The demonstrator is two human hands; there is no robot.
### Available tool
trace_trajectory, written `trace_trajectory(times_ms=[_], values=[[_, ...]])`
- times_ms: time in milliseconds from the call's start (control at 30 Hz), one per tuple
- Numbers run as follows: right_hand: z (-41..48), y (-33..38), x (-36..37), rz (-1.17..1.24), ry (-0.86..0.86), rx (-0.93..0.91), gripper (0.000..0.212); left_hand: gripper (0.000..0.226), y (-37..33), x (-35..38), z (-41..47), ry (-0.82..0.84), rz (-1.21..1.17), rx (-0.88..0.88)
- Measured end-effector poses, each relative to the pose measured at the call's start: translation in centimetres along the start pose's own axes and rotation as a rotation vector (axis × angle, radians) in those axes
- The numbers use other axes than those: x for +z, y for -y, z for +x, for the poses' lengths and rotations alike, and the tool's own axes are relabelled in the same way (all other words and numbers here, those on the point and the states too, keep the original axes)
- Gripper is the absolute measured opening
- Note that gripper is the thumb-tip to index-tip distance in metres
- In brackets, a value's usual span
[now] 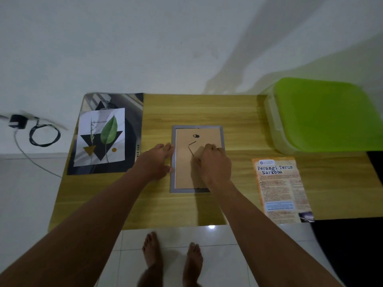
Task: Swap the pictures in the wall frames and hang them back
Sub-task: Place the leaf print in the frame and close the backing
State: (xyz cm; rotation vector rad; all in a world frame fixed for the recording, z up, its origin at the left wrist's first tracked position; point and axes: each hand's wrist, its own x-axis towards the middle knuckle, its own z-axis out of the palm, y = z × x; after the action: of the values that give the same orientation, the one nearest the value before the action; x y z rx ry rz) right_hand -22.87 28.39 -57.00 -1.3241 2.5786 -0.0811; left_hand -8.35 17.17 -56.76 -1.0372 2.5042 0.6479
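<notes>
Fingers [169, 147] of the left hand [157, 160] are laid out nearly straight against the left rim of the frame [198, 127], thumb lower on the same rim; nothing is gripped. Fingers [210, 148] of the right hand [213, 162] are curled down onto the backing board [184, 166]; whether anything is pinched under them cannot be told.

Bare feet [152, 249] are noted on the tiled floor [217, 245], just before the wooden table [157, 204]. The frame is lying face down at the table's middle, brown backing uppermost. An orange leaflet [279, 187] is placed at the near right edge, apart from the frame. To the left, a leaf print [101, 137] is laid on top of a dark poster [132, 112]. At the far right a green-lidded container [327, 114] is set against the white wall [145, 48]. Off the table's left, a charger [17, 122] with coiled cable [44, 134] is recorded.
</notes>
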Motion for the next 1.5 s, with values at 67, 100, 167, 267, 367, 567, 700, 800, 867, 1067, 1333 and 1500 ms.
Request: trace_trajectory(times_ms=[67, 100, 167, 267, 367, 567, 700, 800, 867, 1067, 1333, 1500], values=[[-0.1, 0.1, 0.0, 0.022, -0.023, 0.006, 0.041, 0.08, -0.1, -0.1, -0.1, -0.007, 0.001, 0.0], [-0.1, 0.1, 0.1, 0.028, -0.028, 0.007, 0.041, 0.08, -0.1, -0.1, -0.1, -0.008, -0.005, -0.002], [0.0, 0.1, 0.1, 0.034, -0.029, 0.013, 0.041, 0.081, -0.1, -0.2, -0.1, -0.008, -0.015, -0.005], [0.0, 0.1, 0.3, 0.064, -0.016, 0.021, 0.039, 0.081, -0.1, -0.1, -0.1, -0.01, -0.011, -0.001], [-0.2, 0.0, 0.3, 0.124, -0.027, 0.024, 0.041, 0.081, -0.1, -0.1, -0.1, -0.006, -0.022, 0.0], [-0.2, -0.4, -1.4, 0.282, -0.039, 0.022, 0.044, 0.081, -0.2, -0.3, -0.2, -0.004, -0.007, 0.008], [0.5, -0.4, -2.3, 0.312, -0.041, 0.019, 0.039, 0.081, -0.1, -0.2, -0.2, -0.005, -0.018, 0.009], [0.8, -0.3, -2.4, 0.338, -0.011, 0.029, 0.039, 0.081, 0.1, 0.0, -0.1, -0.012, -0.016, 0.003], [0.7, -0.4, -2.2, 0.346, 0.019, 0.037, 0.038, 0.082, 0.2, 0.1, -0.1, -0.013, -0.027, -0.009], [0.4, -0.9, -1.1, 0.276, 0.036, 0.02, 0.041, 0.083, 0.3, 0.2, 0.0, -0.004, -0.036, -0.004], [0.9, -0.7, -0.1, 0.098, 0.013, -0.045, 0.042, 0.082, 0.4, 0.3, 0.2, -0.005, -0.033, -0.009], [0.9, -0.9, 0.7, -0.013, -0.034, -0.112, 0.046, 0.083, 0.5, 0.2, 0.3, -0.007, -0.051, -0.005]])
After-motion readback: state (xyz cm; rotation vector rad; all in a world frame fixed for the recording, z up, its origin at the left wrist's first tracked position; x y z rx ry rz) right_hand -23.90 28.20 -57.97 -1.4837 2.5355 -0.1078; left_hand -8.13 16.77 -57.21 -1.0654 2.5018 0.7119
